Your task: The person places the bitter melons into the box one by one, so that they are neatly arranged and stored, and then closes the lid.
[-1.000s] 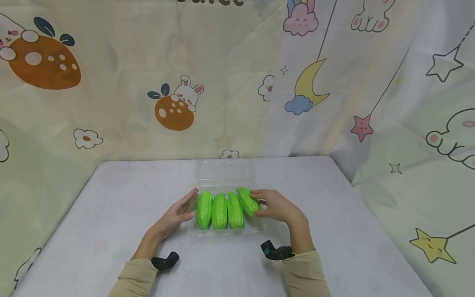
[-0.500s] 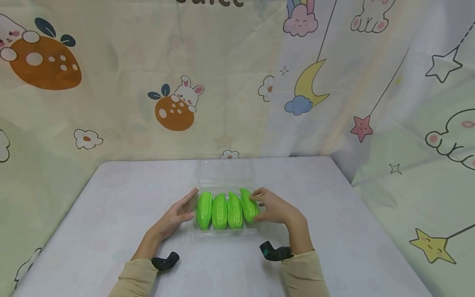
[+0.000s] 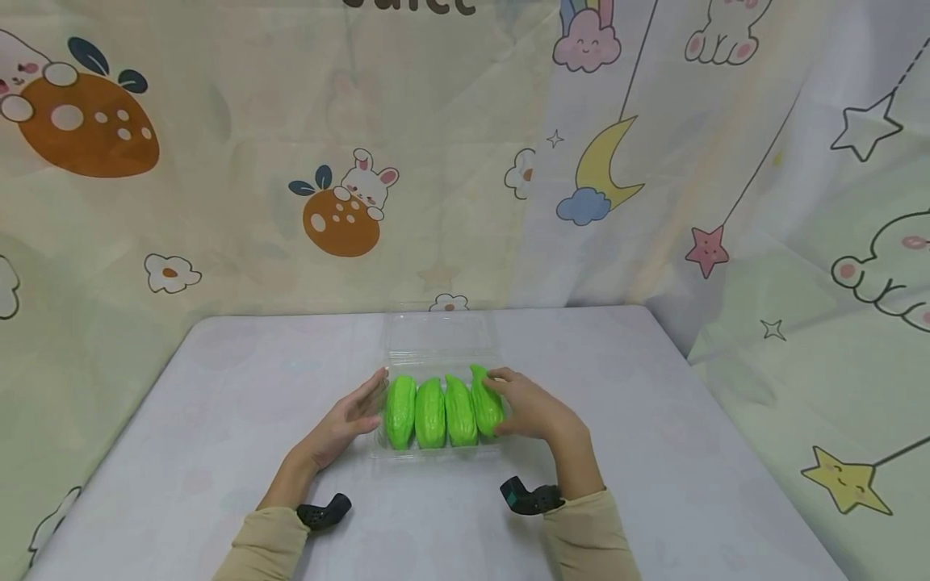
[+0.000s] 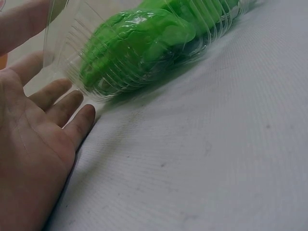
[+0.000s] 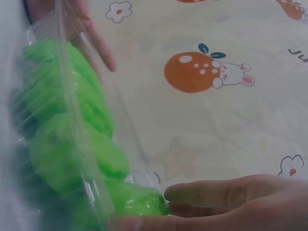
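Observation:
A clear plastic clamshell box (image 3: 436, 455) holds several bright green, ridged bitter melons, lying side by side. My right hand (image 3: 534, 409) has its thumb and fingertips on the rightmost bitter melon (image 3: 485, 410), pinching it at the box's right end. In the right wrist view, that melon (image 5: 137, 199) shows between the box wall and my fingers. Straight-fingered, my left hand (image 3: 340, 424) rests against the box's left side, next to the leftmost bitter melon (image 3: 400, 411). Through the clear wall in the left wrist view, a melon (image 4: 130, 48) is visible beside my spread left hand (image 4: 38, 125).
The box's clear lid (image 3: 441, 335) is folded back towards the table's far edge. A white table (image 3: 240, 403) lies under everything. Behind it hangs a printed cloth (image 3: 450, 202) with cartoon figures. Each wrist wears a black camera mount (image 3: 324, 512).
The rightmost bitter melon has shifted left and turned from slanted to more nearly in line with the others. My right hand moved left with it; my left hand stayed put.

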The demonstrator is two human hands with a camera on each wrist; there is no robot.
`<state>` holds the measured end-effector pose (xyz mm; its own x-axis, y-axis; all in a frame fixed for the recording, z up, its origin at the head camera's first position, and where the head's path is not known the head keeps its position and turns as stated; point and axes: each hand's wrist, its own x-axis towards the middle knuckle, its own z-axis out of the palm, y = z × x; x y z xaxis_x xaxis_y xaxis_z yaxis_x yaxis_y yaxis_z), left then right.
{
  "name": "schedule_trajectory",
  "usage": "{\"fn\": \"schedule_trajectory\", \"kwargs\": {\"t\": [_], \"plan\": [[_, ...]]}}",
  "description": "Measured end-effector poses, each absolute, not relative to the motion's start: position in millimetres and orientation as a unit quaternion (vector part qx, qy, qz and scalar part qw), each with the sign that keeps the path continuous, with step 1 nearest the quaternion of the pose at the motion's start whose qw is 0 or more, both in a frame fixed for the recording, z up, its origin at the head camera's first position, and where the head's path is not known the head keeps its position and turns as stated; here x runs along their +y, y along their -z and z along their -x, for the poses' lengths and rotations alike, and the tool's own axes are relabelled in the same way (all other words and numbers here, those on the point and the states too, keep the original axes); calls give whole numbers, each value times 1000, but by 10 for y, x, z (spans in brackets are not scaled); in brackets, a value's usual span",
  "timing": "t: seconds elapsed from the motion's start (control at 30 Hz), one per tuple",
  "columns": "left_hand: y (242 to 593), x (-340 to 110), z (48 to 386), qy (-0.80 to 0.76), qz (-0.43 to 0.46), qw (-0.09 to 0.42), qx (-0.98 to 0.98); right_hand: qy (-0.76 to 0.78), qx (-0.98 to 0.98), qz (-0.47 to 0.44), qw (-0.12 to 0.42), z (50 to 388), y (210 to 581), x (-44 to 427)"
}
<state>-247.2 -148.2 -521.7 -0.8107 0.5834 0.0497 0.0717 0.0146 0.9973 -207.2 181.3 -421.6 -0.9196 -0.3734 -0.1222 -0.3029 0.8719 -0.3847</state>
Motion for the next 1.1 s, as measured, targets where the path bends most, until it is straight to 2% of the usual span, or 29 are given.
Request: {"fn": "schedule_trajectory", "kwargs": {"t": [0.43,1.1], "plan": [[5224,-1487,2482,-658,-239,191,688,174,964,179,96,2099,4290,1836],[5211,-1489,2463,-653,-258,184,687,194,956,179,125,2113,4330,1862]]}}
